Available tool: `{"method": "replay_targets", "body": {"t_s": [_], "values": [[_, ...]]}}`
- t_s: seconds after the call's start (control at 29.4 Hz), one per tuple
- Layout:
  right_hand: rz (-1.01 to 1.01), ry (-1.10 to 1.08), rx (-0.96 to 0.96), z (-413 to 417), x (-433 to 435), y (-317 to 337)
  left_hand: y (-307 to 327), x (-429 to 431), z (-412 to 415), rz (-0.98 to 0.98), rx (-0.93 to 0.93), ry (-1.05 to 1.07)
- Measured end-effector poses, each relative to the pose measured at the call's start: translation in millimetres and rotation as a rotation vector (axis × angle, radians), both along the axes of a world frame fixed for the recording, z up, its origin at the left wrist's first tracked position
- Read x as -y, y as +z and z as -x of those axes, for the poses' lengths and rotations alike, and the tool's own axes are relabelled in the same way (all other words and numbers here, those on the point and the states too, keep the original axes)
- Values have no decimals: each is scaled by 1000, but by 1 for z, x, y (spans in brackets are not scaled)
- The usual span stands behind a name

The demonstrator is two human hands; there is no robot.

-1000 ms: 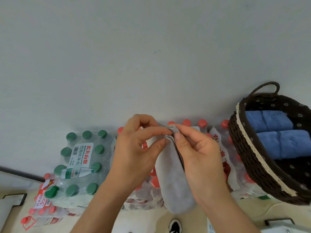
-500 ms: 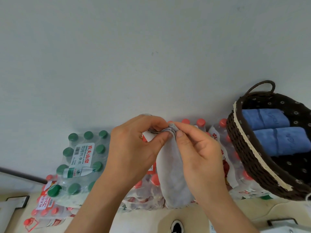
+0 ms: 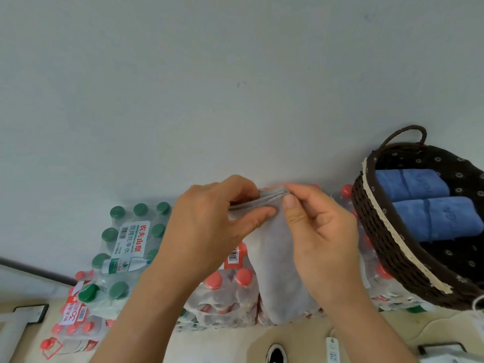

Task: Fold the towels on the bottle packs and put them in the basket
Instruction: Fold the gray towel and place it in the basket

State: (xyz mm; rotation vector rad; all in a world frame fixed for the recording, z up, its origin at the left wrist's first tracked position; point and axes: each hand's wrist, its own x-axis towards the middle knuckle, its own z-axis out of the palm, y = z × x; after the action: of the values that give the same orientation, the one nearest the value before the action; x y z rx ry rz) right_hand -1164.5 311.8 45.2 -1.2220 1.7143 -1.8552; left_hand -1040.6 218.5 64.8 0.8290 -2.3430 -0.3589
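A grey towel (image 3: 277, 271), folded into a long strip, hangs over the red-capped bottle pack (image 3: 225, 292) in the middle. My left hand (image 3: 209, 226) pinches the towel's top edge between thumb and fingers. My right hand (image 3: 314, 231) pinches the same top edge from the right. At the right, the dark woven basket (image 3: 387, 247) stands on more bottle packs. It holds two folded blue towels (image 3: 429, 218).
A green-capped bottle pack (image 3: 125, 244) stands at the left, with more red-capped packs (image 3: 73, 318) below it. A plain wall fills the top. On the floor below are a shoe tip (image 3: 276, 353) and a white power strip (image 3: 332, 349).
Both hands and the towel's top edge have shifted slightly up and right. The fingers have worked along the top edge, which now shows stacked layers.
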Motion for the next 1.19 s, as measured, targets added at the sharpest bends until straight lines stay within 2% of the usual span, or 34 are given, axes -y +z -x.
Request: {"method": "replay_targets", "body": {"t_s": [0.07,0.24,0.37,0.54,0.65,0.85,0.95,1.02,1.09,1.19], "values": [[-40,-151,-141,11,1,-6,-9,9,-9,104,125,-14],[-29,-374,-459,29,7,-19,-10,5,-13,139,93,-67],[-14,-458,-557,34,9,-21,-4,-2,-8,238,93,-62],[8,-455,-544,34,8,-19,-6,-7,-6,306,101,-57],[33,-402,-514,37,7,-19,-10,-5,-9,238,90,-93],[53,-192,-512,42,6,-13,-4,-5,-22,-148,16,-109],[74,-164,-531,41,6,-7,10,-1,-25,-107,-23,-110],[84,-139,-541,40,6,-3,23,-1,-22,-179,-23,-135],[89,-98,-548,38,8,2,34,-2,-9,-253,41,-183],[99,-54,-541,40,10,8,37,1,15,-221,112,-283]]}}
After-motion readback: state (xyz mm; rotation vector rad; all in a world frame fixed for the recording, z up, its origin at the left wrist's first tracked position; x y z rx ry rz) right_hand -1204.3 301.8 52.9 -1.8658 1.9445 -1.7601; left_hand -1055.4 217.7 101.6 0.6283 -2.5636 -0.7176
